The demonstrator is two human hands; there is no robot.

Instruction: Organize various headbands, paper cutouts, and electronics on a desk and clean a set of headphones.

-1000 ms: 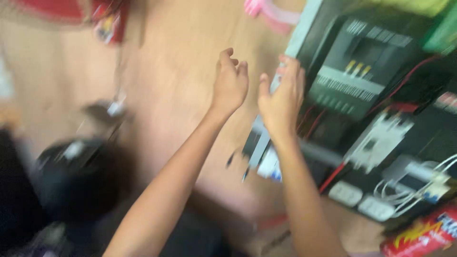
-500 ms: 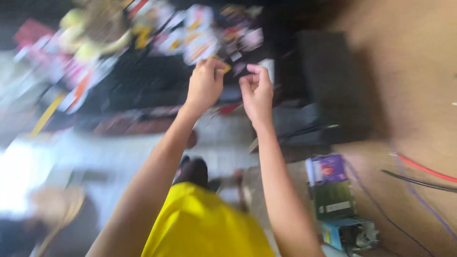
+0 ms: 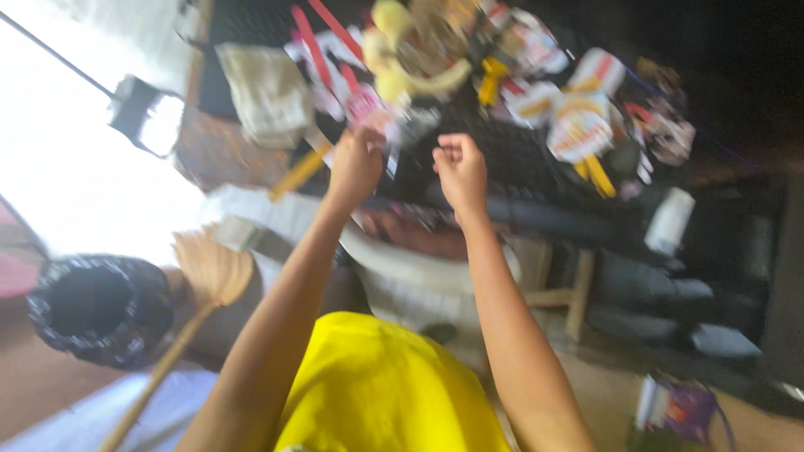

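Cluttered rack of bright packets (image 3: 578,125) far ahead; left hand (image 3: 355,163) and right hand (image 3: 459,167) both clenched, contents too blurred, nothing taken down.

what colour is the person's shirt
Bright yellow shirt, plain as far as the blurred head view shows.

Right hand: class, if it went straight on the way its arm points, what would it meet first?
Probably the dark mesh rack hung with colourful packets. The right hand, curled loosely, already overlaps it in the blurred head view, so depth is uncertain.
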